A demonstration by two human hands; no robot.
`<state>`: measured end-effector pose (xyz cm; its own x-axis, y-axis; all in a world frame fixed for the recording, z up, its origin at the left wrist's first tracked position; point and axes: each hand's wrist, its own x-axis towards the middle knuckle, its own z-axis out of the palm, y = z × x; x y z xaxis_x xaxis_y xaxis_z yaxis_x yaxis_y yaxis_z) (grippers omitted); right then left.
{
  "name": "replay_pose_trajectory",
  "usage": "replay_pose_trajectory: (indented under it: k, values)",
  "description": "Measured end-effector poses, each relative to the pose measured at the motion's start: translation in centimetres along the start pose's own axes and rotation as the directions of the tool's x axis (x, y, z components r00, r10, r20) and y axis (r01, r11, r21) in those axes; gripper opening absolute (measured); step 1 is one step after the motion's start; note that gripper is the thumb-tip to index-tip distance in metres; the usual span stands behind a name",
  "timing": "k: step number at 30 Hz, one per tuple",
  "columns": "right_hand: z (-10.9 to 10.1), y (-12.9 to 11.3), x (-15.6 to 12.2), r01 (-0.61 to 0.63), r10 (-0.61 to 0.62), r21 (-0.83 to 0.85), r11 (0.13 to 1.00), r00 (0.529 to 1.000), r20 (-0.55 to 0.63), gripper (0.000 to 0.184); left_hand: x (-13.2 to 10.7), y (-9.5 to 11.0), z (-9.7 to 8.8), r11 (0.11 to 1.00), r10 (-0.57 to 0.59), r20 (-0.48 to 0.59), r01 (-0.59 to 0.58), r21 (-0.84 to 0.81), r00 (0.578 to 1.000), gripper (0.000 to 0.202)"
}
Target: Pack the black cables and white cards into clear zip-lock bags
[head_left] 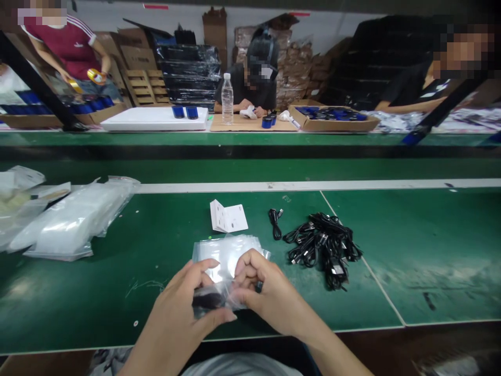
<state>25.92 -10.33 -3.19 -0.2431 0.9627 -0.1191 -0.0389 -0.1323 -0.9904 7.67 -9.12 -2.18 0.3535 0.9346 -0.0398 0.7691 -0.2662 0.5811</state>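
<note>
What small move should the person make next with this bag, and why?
Probably ease the black cable fully into the clear plastic bag: the left hand and right hand grip the bag around it, and a dark piece shows beside the right hand.

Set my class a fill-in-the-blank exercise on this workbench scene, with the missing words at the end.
The left hand and right hand hold a clear plastic bag. The bench mat beneath them is ____. A heap of black cables lies to the ____ of a white folded card. A single coiled cable lies ____ the card and the heap. Across the bench, a water bottle has a ____ cap.

Missing words: green, right, between, white.
</note>
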Motion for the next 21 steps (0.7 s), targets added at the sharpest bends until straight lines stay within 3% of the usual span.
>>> replay_pose_trajectory:
  k: [3, 7, 12, 15, 21]
  values:
    - [-0.4, -0.8, -0.2, 0.010, -0.013, 0.092, 0.996, 0.999, 0.032, 0.019, 0.1, 0.3, -0.8, 0.988, -0.039, 0.148, 0.060, -0.143, 0.988, 0.021]
    - [-0.6, -0.3, -0.4, -0.013, 0.010, 0.233, 0.972, 1.000, 0.015, 0.029, -0.2, 0.8, 0.1, 0.906, -0.157, 0.066, 0.171, -0.387, 0.985, 0.022]
    - [-0.1, 0.6, -0.5, -0.037, 0.049, 0.102, 0.994, 0.992, -0.114, 0.015, -0.2, 0.9, 1.4, 0.771, -0.243, 0.029, 0.212, -0.601, 0.970, 0.024]
    - [0.0, 0.7, -0.5, -0.011, 0.011, -0.001, 1.000, 0.982, -0.190, 0.016, -0.2, 0.5, 1.4, 0.755, -0.249, 0.006, 0.198, -0.625, 0.968, 0.026]
    - [-0.5, 0.1, -0.7, 0.051, -0.078, -0.130, 0.990, 0.975, -0.208, 0.017, -0.1, -0.7, 1.0, 0.803, -0.269, -0.075, 0.181, -0.567, 0.960, 0.029]
